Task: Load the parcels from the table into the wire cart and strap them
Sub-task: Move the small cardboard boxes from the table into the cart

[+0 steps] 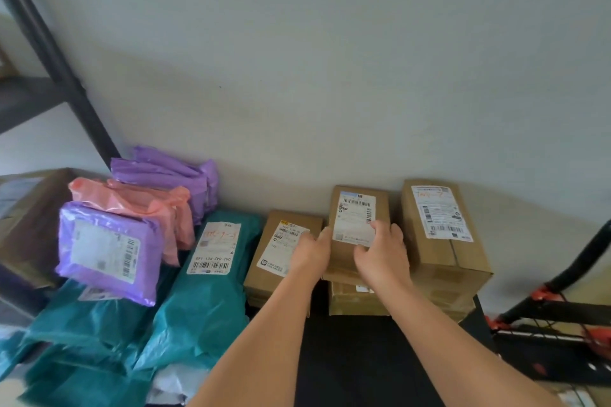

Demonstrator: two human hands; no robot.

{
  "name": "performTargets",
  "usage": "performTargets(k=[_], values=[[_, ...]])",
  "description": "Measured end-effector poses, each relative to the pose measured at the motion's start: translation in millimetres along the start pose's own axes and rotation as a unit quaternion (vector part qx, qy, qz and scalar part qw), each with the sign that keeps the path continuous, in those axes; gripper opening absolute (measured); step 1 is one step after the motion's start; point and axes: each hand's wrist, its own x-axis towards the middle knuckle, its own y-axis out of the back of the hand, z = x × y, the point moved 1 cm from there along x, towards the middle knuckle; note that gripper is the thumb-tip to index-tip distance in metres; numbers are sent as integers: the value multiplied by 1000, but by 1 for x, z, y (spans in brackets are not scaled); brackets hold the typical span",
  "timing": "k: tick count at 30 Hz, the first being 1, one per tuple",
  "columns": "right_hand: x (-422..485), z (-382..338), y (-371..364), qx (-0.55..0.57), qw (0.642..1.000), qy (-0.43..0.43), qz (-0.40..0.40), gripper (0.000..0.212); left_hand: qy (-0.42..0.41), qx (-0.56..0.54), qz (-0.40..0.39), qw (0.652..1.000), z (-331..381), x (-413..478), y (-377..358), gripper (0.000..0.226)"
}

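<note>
A small brown cardboard box (358, 205) with a white label sits on top of another box (357, 302) against the wall. My left hand (312, 253) grips its left side and my right hand (383, 251) grips its right front, thumb on the label. To its left lies a lower brown box (281, 251); to its right stands a taller box stack (443, 235). Teal mailer bags (211, 291), purple bags (105, 248) and pink bags (142, 205) lie further left on the black table (357, 360). The wire cart (562, 330), black with red fittings, shows at the right edge.
A grey wall runs right behind the parcels. A black shelf post (56, 56) leans at the upper left, with a large brown carton (29, 221) beneath it. The cart handle (582, 261) rises at the far right.
</note>
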Motion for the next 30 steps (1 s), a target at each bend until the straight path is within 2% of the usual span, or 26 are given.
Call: performTargets(k=[7,10,13,15,17,19,22,26,30], values=[[-3,-2,-7,31,998,-59,5,71,65,-183,-40,980,-19,10,5,35],[-9,-2,-11,41,995,-94,3,70,57,-165,-33,984,-26,15,8,40],[-17,-3,-17,53,993,-109,-10,65,54,-140,-28,988,-35,20,11,61],[-21,-2,-20,80,989,-120,-14,65,60,-156,-38,985,-40,22,13,66],[-25,-1,-22,129,982,-139,-18,66,57,-170,-64,982,-44,23,11,64],[-29,-1,-24,179,971,-158,-24,67,39,-190,-80,978,-48,22,9,51],[-37,3,-23,202,965,-167,-30,55,15,-227,-84,970,-53,16,11,35],[-48,5,-16,199,967,-155,-17,30,13,-260,-112,959,-56,1,17,43],[-63,10,-12,198,970,-143,2,23,15,-311,-117,943,-62,-19,19,46]])
